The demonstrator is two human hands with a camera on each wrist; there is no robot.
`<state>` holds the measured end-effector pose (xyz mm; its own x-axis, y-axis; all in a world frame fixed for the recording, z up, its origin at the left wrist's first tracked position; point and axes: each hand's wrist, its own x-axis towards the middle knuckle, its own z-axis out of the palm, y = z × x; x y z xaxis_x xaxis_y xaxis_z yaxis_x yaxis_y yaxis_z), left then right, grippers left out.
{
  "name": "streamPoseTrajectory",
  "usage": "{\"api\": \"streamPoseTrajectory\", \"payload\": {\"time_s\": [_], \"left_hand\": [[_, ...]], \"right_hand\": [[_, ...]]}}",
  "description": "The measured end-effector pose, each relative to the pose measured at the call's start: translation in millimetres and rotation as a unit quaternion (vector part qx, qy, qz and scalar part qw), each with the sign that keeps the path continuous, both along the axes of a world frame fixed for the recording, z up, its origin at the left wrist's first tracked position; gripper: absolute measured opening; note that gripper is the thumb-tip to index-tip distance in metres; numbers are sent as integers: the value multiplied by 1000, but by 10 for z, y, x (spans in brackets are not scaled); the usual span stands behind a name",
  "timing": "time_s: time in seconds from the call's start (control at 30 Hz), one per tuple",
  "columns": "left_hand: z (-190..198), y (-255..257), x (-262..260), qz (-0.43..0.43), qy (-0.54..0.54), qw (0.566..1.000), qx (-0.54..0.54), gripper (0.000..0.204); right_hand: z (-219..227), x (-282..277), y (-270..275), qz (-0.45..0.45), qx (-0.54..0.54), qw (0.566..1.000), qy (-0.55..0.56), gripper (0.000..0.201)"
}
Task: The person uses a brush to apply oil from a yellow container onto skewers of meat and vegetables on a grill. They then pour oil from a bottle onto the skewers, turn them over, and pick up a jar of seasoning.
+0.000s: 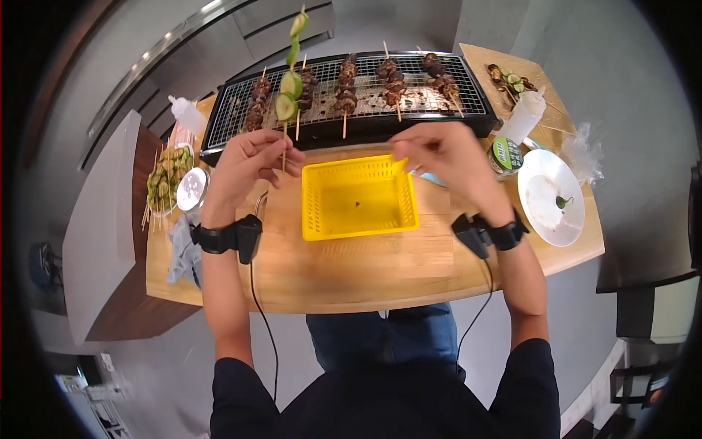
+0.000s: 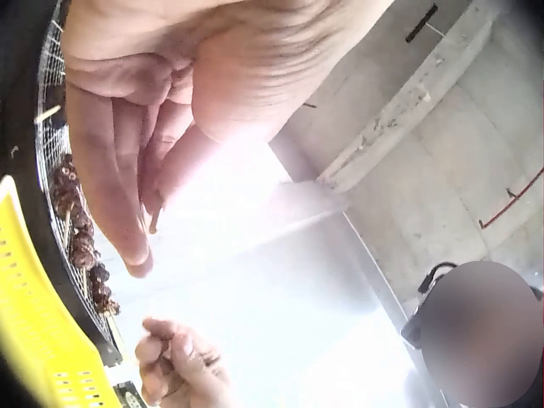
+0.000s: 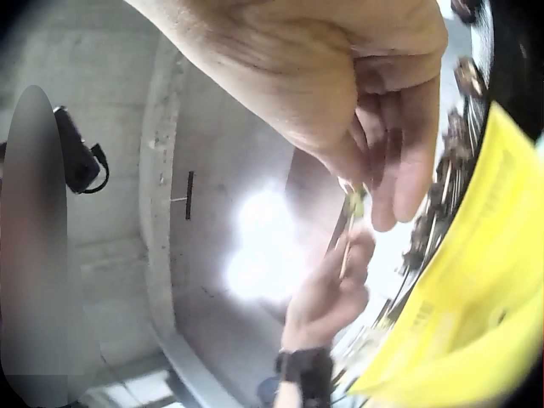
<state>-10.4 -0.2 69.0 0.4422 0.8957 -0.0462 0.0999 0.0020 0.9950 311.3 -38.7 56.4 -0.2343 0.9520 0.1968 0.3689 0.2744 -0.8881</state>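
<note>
My left hand [image 1: 252, 161] pinches the lower end of a wooden skewer threaded with green cucumber-like slices [image 1: 286, 107]. The skewer points up and overlaps the left part of the grill [image 1: 365, 132] in the head view. My right hand [image 1: 450, 157], blurred there, hovers by the right rear corner of a yellow basket [image 1: 358, 235], its fingers loosely bent. The left wrist view shows nothing in that right hand [image 2: 183, 361]. A small dark speck lies inside the basket. Several meat skewers [image 1: 346, 84] lie across the grill's wire mesh.
At the left stand a squeeze bottle [image 1: 189, 115], a white-topped shaker [image 1: 192, 189], a plate of green skewers [image 1: 168, 175] and a grey cloth [image 1: 183, 252]. Rightward are another bottle [image 1: 525, 117], a green-labelled jar [image 1: 504, 155], a white plate [image 1: 540, 219] with a green pepper and a board [image 1: 504, 58].
</note>
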Motion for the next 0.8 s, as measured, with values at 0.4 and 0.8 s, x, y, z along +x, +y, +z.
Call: {"api": "streamPoseTrajectory", "payload": {"time_s": [0.4,0.8], "left_hand": [[-117,-137,-255,-10,71,993,-89,14],[-200,-117,-255,-79,140,981,-106,19]], "right_hand": [[-227,552,-93,-26,21,952,-305,24],[-264,616,-40,4,-33,948,-317,24]]}}
